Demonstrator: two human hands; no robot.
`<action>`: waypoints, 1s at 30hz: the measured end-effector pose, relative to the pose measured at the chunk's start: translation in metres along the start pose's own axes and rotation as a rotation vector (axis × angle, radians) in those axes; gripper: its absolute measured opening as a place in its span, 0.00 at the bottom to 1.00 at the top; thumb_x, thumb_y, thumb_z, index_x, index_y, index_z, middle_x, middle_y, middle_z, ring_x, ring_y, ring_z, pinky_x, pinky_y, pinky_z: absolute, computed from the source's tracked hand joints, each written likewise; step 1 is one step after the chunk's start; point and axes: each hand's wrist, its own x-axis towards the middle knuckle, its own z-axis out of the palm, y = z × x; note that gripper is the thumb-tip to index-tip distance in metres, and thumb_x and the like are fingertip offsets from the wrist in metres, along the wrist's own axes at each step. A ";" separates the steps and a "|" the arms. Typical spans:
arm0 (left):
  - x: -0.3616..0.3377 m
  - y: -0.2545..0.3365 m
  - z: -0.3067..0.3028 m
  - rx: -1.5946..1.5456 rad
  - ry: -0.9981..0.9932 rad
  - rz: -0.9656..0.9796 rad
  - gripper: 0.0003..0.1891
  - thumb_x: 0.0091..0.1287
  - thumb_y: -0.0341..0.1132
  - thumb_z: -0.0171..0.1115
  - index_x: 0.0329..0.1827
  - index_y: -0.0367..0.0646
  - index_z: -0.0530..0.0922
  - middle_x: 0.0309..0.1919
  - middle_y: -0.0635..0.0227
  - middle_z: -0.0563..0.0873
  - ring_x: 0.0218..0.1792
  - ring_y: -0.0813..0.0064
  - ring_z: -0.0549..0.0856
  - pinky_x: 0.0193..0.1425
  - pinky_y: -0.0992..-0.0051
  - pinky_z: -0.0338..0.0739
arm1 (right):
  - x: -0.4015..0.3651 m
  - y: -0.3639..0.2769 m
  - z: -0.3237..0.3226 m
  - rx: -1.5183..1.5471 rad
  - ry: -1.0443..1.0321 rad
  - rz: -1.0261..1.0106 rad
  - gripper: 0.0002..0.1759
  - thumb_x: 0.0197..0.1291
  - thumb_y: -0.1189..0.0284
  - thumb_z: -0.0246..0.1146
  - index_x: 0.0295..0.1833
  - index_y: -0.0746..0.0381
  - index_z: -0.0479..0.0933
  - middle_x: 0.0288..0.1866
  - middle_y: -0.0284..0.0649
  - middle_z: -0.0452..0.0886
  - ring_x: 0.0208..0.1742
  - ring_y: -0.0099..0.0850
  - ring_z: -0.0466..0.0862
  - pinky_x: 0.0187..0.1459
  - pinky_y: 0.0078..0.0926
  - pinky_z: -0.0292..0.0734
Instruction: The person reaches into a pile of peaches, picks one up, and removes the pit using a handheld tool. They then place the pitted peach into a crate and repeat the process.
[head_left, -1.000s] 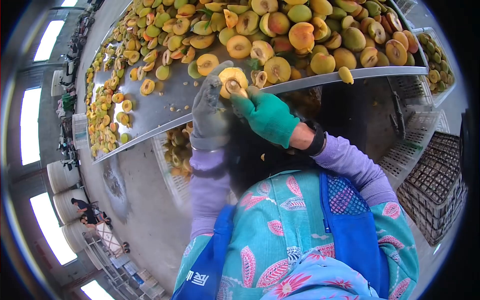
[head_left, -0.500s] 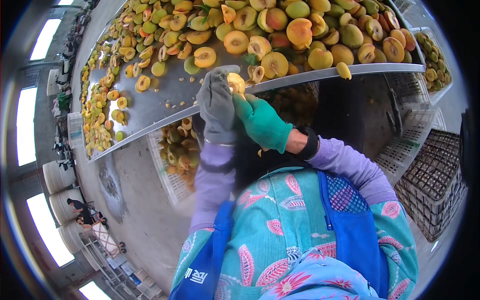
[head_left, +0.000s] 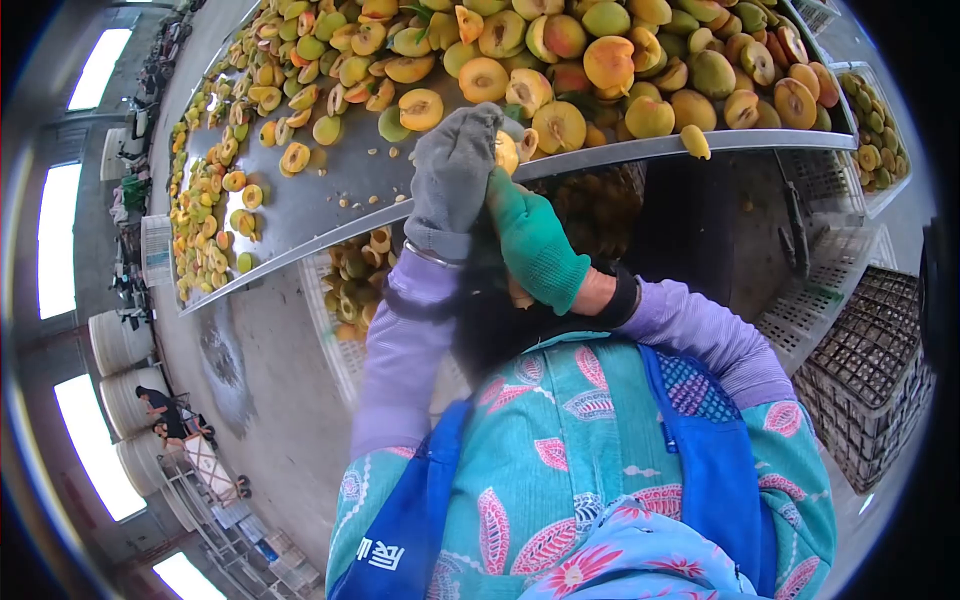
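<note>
My left hand (head_left: 453, 180), in a grey glove, is closed around a yellow peach half (head_left: 507, 153) at the front edge of the metal table (head_left: 330, 205). My right hand (head_left: 530, 240), in a green glove, presses its fingers against the same fruit from below. Only a sliver of the peach shows between the two gloves. I cannot see whether the right hand holds a tool. Just beyond my hands lie several halved peaches (head_left: 559, 126) on the table.
The table carries a big heap of whole and cut peaches (head_left: 640, 60), thinner toward the left (head_left: 215, 190). A white crate of fruit (head_left: 358, 290) sits under its edge. Empty plastic crates (head_left: 860, 350) stack at the right. A person (head_left: 165, 415) stands far off by white drums.
The peach half turned from face-up to nearly hidden between my gloves. My left hand rose and closed over it, and my left arm lifted.
</note>
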 end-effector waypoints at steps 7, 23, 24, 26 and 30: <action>0.010 0.011 -0.018 0.470 -0.184 0.290 0.11 0.72 0.32 0.53 0.44 0.34 0.82 0.36 0.63 0.86 0.38 0.75 0.84 0.45 0.77 0.78 | 0.008 -0.013 -0.023 -0.164 -0.099 0.091 0.21 0.73 0.49 0.47 0.39 0.55 0.71 0.17 0.30 0.67 0.14 0.21 0.63 0.15 0.23 0.58; -0.011 -0.002 -0.005 -0.190 0.084 0.042 0.20 0.77 0.41 0.45 0.44 0.32 0.82 0.35 0.60 0.86 0.37 0.73 0.84 0.45 0.77 0.78 | 0.023 0.010 -0.029 -0.750 0.084 -0.387 0.20 0.73 0.57 0.52 0.45 0.66 0.75 0.29 0.37 0.79 0.30 0.24 0.76 0.35 0.25 0.73; -0.012 0.003 0.000 -0.234 0.101 0.073 0.20 0.77 0.40 0.45 0.45 0.32 0.81 0.35 0.60 0.86 0.37 0.73 0.84 0.45 0.77 0.78 | 0.023 0.017 -0.028 -0.698 0.114 -0.437 0.19 0.73 0.58 0.52 0.45 0.65 0.75 0.29 0.36 0.79 0.30 0.24 0.76 0.35 0.25 0.73; -0.015 0.012 0.010 -0.318 0.147 0.137 0.20 0.77 0.40 0.45 0.45 0.32 0.81 0.35 0.59 0.86 0.37 0.73 0.84 0.45 0.77 0.78 | 0.023 0.022 -0.028 -0.577 0.097 -0.413 0.18 0.72 0.59 0.54 0.47 0.65 0.75 0.29 0.37 0.79 0.31 0.26 0.76 0.35 0.26 0.73; -0.016 0.001 0.009 -0.287 0.144 0.199 0.22 0.77 0.44 0.45 0.50 0.32 0.79 0.41 0.58 0.85 0.40 0.71 0.85 0.47 0.74 0.79 | 0.013 0.008 -0.026 -0.639 0.088 -0.388 0.22 0.71 0.54 0.53 0.47 0.66 0.73 0.32 0.50 0.80 0.34 0.44 0.80 0.36 0.40 0.73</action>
